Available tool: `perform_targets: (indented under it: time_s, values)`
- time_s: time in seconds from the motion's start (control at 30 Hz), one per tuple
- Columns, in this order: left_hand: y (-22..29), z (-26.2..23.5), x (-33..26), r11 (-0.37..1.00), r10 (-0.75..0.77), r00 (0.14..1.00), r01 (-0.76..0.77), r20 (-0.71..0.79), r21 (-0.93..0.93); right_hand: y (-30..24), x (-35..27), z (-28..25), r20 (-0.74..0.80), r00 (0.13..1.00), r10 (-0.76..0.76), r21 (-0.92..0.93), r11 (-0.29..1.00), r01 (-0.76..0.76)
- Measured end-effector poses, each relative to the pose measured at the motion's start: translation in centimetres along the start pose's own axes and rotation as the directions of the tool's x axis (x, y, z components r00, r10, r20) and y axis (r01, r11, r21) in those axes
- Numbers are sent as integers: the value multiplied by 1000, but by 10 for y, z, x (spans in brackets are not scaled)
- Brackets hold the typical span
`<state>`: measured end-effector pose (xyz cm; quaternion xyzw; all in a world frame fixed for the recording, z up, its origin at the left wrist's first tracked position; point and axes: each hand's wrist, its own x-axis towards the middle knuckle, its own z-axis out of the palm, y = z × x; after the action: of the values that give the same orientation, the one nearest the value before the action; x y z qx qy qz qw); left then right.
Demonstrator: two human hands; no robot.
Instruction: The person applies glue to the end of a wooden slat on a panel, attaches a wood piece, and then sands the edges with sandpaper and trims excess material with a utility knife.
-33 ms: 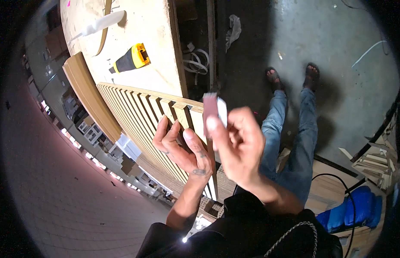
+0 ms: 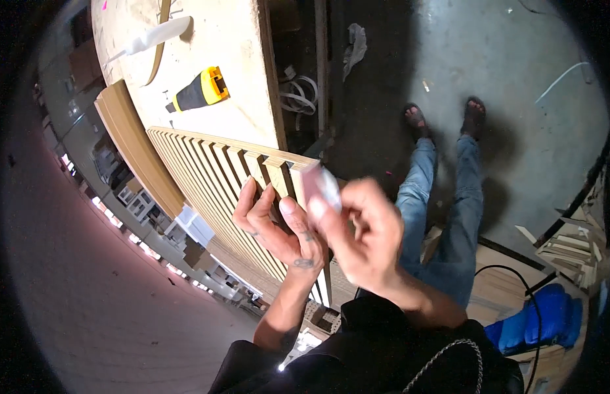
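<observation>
A slatted wooden panel, pale strips with dark gaps, stands on edge at the workbench corner. My left hand grips it near its close end, fingertips bent over the slats and thumb over a strip. Between the thumb and fingers of my right hand is a folded piece of reddish-brown sandpaper with a whitish back. Motion blurs the sandpaper, which is at the panel's right end edge; whether it touches the wood I cannot tell.
On the workbench lie a yellow-and-black tool and a translucent white strip. Long brown boards are beyond the panel. White tubing coils below the bench. Wood offcuts and a blue padded bundle are at right.
The sandpaper in my right hand has shifted slightly down and left, against or near the panel's end edge, and is more tilted. My left hand has stayed in place.
</observation>
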<state>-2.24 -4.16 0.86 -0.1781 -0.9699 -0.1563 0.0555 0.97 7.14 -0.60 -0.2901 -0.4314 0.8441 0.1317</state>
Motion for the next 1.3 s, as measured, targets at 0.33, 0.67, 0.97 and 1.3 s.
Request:
perform_targets:
  time_s: [0.33, 0.67, 0.97, 1.3]
  values:
    - [4, -8, 1, 997, -64, 995, 67, 71, -38, -38, 20, -27, 422, 895, 147, -204, 977, -64]
    - [51, 11, 44, 853, -391, 920, 378, 40, -360, -89, 34, -112, -184, 964, 194, -390, 886, -252]
    - [50, -3, 32, 993, -104, 994, 106, 30, -59, -116, 47, -107, -82, 948, 309, -329, 889, -318]
    - [29, -32, -3, 935, -152, 988, 151, 22, -320, -126, 66, -43, 149, 928, 342, -492, 839, -230]
